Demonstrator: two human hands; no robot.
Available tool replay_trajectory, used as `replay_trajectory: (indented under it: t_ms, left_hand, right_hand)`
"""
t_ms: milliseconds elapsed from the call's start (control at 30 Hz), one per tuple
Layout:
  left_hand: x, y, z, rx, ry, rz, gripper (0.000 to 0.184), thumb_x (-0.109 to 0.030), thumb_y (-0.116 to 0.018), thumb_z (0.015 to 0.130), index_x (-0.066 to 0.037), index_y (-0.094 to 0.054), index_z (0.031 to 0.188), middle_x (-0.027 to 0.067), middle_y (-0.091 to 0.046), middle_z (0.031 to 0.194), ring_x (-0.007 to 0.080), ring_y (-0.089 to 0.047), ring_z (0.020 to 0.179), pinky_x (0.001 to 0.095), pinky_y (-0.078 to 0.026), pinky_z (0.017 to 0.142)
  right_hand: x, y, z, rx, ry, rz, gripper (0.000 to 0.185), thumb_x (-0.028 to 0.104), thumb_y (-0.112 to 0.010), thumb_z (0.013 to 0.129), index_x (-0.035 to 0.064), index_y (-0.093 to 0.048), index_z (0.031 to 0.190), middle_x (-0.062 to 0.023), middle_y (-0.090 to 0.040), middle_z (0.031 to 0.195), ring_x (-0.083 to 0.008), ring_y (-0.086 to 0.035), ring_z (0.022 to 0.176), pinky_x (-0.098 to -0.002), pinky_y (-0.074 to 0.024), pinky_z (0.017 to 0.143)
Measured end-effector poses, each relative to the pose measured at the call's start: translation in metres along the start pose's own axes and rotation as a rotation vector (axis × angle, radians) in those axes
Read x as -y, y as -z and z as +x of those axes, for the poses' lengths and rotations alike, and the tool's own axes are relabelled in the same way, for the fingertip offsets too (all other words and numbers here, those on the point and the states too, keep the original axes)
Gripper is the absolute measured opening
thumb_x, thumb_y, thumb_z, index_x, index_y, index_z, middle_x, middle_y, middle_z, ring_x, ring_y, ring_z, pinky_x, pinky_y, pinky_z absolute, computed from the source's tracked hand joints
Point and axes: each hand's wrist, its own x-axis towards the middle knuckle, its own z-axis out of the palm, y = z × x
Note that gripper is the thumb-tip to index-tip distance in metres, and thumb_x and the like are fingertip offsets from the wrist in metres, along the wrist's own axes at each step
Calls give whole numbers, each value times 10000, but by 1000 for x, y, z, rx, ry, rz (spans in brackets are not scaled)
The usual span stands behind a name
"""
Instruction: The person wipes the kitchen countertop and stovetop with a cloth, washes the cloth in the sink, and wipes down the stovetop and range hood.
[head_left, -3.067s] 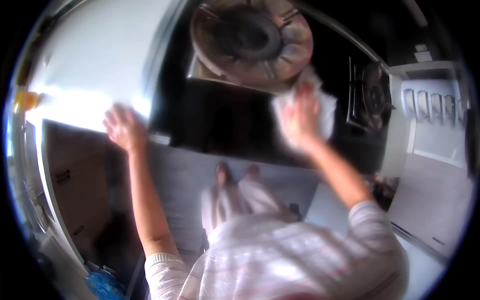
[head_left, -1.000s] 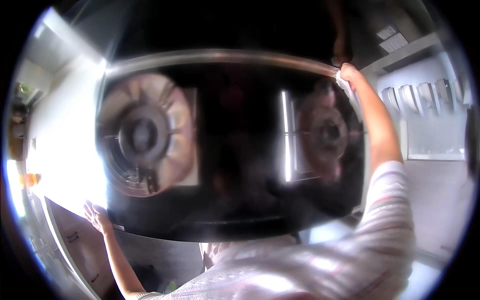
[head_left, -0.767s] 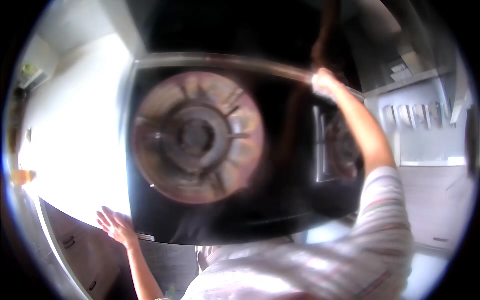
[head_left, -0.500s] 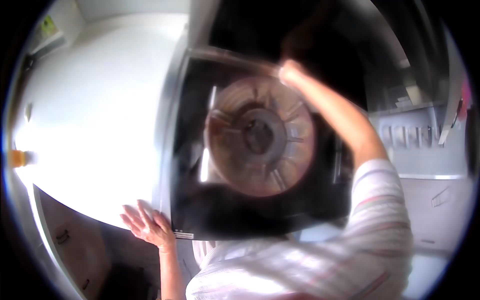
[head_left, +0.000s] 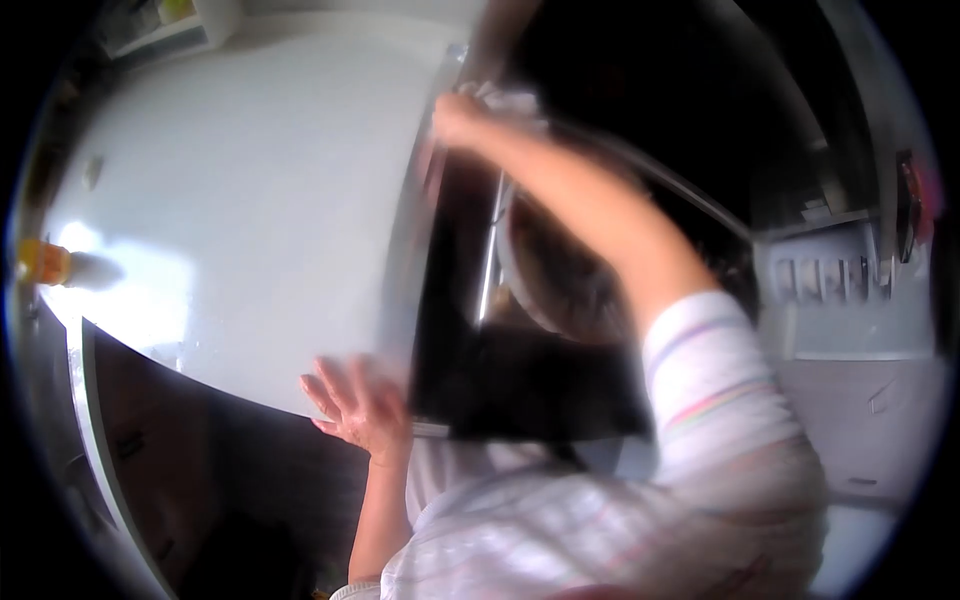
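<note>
My right hand is closed around a whitish cloth, blurred by motion. It is at the back left corner of a glossy black cooktop, close to where the cooktop meets the white countertop. Spread fingers mark my left hand, resting at the front edge of the countertop beside the cooktop's near left corner. Beneath my right forearm lies a large round burner piece, partly hidden by the arm.
An orange-and-yellow bottle or jar stands at the far left of the countertop. Right of the cooktop is a pale rack with several upright slots. Drawers with handles sit below it.
My right hand has swept left across the back of the cooktop, towards the countertop. The view has shifted, so the left hand appears farther right, still at the counter edge.
</note>
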Motion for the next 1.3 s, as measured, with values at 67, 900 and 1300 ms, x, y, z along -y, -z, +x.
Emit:
replay_trajectory:
  t_ms: [67,900,1300]
  left_hand:
    - [1,-4,-4,-6,3,9,397,-233,-525,753,-197,-560,1147,111,-300,1381,348,-169,1303,572,-156,947]
    - [-18,10,14,158,-422,-156,338,-67,-554,798,-53,-529,1134,149,-356,1314,315,-302,1242,394,-309,983]
    - [-160,-134,227,269,-1106,28,413,-268,-349,901,-125,-366,1289,103,-267,1384,270,-203,1297,462,-184,1037]
  right_hand:
    - [24,-1,-47,9,175,-17,128,76,-548,670,30,-658,716,-169,-630,770,-303,-608,670,-366,-487,599]
    - [-11,-40,-461,-63,17,1093,350,81,-581,776,-19,-510,1104,-167,-556,1090,-243,-558,1005,-301,-466,796]
    - [-72,-96,-530,-83,-205,283,535,220,-484,774,11,-380,1256,-126,-280,1376,-338,-196,1294,-540,-101,1019]
